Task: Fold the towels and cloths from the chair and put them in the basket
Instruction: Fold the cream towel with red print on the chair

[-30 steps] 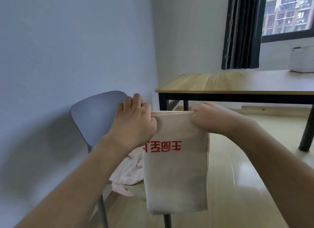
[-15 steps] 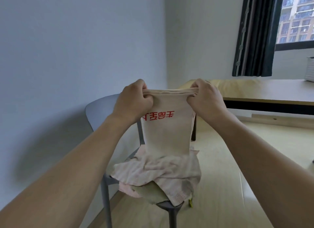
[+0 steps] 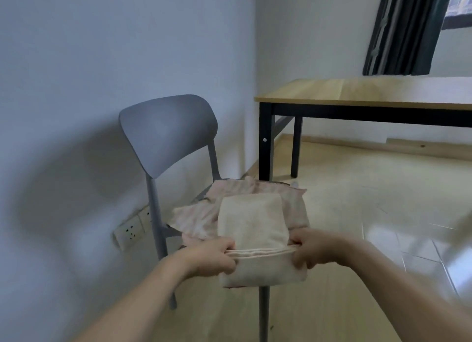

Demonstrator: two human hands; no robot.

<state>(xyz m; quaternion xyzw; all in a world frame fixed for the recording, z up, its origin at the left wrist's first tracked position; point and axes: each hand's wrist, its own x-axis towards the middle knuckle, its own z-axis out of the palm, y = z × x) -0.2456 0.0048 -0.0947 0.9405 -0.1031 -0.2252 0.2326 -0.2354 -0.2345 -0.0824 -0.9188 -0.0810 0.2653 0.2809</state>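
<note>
Currently mid-fold. Both hands, left (image 3: 213, 258) and right (image 3: 310, 249), curled tight on opposite ends of beige towel (image 3: 251, 229), stacked edges pinched level; far half laid across pink cloths (image 3: 196, 218) on chair (image 3: 166, 135), likely for support. Basket not visible.

Cream terry towel (image 3: 251, 224), folded into a thick rectangle, stacked fold edges facing the camera, front part drooping off the seat edge. It lies on a crumpled pink striped cloth (image 3: 196, 220), which is spread over the seat of the grey plastic chair (image 3: 167, 132) by the wall.
</note>
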